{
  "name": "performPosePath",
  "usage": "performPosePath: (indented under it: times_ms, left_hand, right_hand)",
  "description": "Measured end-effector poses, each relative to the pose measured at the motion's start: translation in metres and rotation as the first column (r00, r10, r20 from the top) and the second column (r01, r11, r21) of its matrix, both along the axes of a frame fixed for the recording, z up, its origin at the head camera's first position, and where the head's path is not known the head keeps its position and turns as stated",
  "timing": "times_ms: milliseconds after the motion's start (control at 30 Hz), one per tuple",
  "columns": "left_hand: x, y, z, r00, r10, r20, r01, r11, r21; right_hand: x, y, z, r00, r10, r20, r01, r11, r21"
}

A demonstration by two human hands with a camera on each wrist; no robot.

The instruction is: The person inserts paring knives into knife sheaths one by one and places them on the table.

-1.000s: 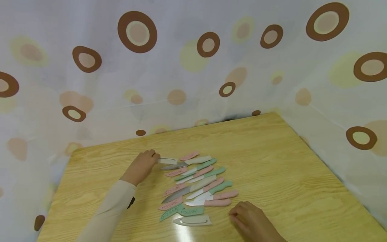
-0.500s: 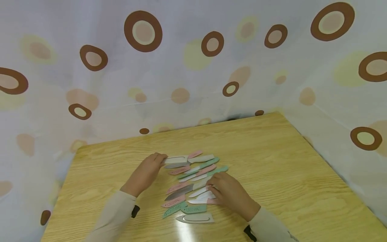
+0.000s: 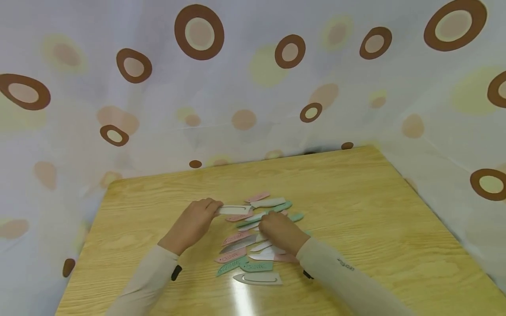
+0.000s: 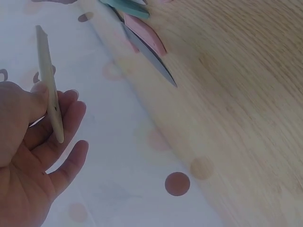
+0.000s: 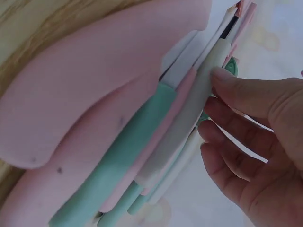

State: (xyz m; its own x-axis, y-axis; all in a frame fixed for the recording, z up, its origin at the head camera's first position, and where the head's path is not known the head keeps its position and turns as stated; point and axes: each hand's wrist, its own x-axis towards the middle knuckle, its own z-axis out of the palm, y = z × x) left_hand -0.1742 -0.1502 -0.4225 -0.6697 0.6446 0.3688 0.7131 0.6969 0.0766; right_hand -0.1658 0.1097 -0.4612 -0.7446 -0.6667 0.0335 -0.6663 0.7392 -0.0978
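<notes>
Two grips: left grip [image 3: 191, 224] pinching a cream sheath [image 3: 233, 210], mid-frame; right grip [image 3: 281, 231] loosely spread over the knives [image 3: 239, 244], seemingly empty.
Cream-handled knife [image 3: 269, 202]: probably sought for that sheath; the next move calls for grasping it behind the blade.
Hidden: knife parts beneath the right grip; whether its thumb touches any, I can't tell.

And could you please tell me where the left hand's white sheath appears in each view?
Head: the white sheath is slightly left of centre, below the middle, in the left hand.
Left wrist: upper left, seen edge-on.
Right wrist: I can't make it out.
Shared landmark: the wooden table.
</notes>
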Motion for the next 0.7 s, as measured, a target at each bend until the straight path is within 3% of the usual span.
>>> performPosePath:
  times_ms: [333,500,700]
  left_hand:
    - [0.001,-0.0023,-0.0055,0.997,0.028,0.078,-0.029,0.999,0.014]
    - [0.0005,0.0004,-0.0042,0.992,0.025,0.122,-0.032,0.998,0.049]
    - [0.0025,0.0,-0.0004,0.988,0.034,0.152,-0.044,0.997,0.062]
  right_hand:
    - [-0.0025,0.0001,-0.0039,0.999,0.039,0.001,-0.039,0.999,0.031]
    - [-0.0001,0.0004,-0.0071,0.995,0.071,-0.076,-0.062,0.991,0.119]
    - [0.004,0.0028,-0.0079,0.988,0.049,-0.146,-0.024,0.986,0.168]
